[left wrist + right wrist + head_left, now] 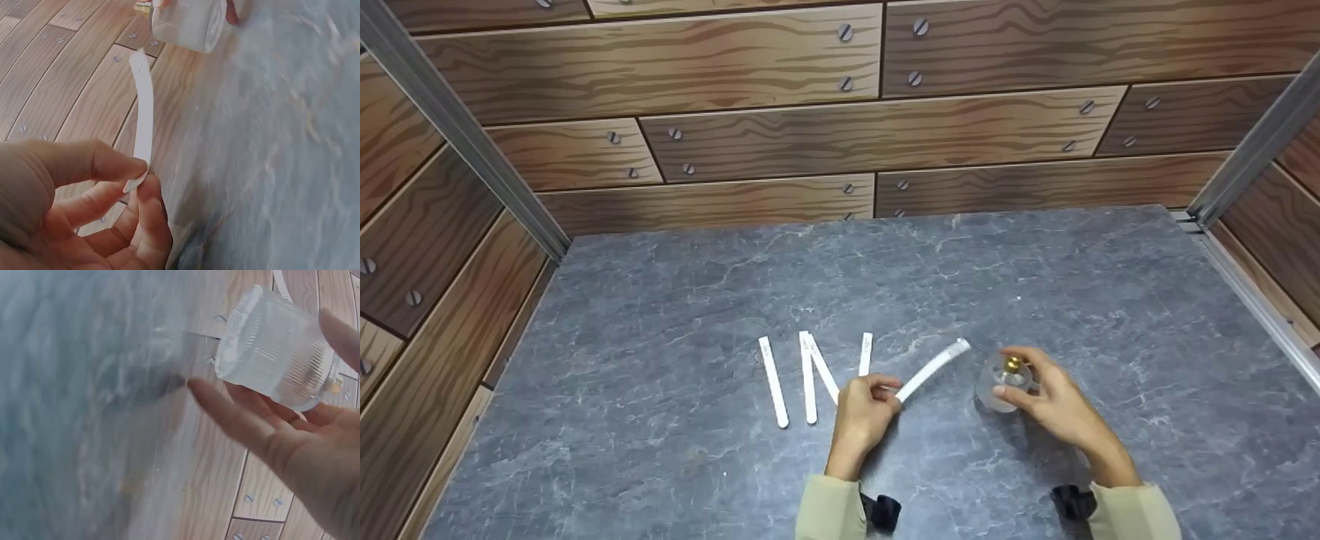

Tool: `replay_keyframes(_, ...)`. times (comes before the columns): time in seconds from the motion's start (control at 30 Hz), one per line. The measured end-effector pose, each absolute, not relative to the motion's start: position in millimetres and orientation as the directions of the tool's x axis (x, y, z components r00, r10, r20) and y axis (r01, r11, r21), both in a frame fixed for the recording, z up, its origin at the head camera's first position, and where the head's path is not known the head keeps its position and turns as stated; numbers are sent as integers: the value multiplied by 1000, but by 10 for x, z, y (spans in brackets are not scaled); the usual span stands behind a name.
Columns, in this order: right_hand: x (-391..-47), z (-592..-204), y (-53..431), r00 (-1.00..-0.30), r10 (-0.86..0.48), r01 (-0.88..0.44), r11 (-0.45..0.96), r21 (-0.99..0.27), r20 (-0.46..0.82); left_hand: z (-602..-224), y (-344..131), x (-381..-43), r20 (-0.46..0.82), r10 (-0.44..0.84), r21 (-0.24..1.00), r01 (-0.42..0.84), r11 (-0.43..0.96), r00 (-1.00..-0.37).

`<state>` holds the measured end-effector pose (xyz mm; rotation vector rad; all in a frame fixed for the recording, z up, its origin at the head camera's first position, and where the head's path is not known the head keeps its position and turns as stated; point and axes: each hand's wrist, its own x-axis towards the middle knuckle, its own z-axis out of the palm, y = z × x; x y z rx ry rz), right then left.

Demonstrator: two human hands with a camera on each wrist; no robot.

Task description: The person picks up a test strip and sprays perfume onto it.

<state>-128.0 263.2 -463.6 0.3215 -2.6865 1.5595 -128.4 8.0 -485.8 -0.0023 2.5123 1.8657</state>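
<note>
While the right hand (1061, 409) grips a jar (275, 346), the left (864, 412) pinches a nearby strip (932, 370).

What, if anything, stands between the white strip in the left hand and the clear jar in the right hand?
Nothing visible does. In the head view, only grey tabletop shows between the free end of the white strip, pinched by the left hand, and the clear jar in the right hand. The other strips lie leftward.

Grey marbled tabletop (660, 300); wood-plank-pattern walls (735, 67) w/ printed screws, back & sides; metal posts (466, 135), L & R corners.
</note>
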Motion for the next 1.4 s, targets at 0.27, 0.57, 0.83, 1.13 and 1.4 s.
replay_keyframes(0.27,-1303,-4708,2620,-969,-142,-235,261,-936,204,-4896,128,-1303,-90,25,996,-90,24,-996)
replay_keyframes(0.57,-1323,-4654,2592,-994,-109,4,83,-997,-13,-4909,141,-1311,-115,-36,993,-115,-1,-993)
replay_keyframes(0.83,-1321,-4651,2559,-996,-36,79,52,-995,-81,-4895,148,-1288,-122,51,991,-124,-40,-991)
replay_keyframes(1.13,-1296,-4670,2568,-985,-114,-147,187,-971,127,-4905,143,-1273,-88,134,994,-96,-53,-987)
replay_keyframes(1.4,-1291,-4632,2520,-998,-34,-67,184,-981,62,-4914,159,-1283,-58,105,998,-59,-4,-993)
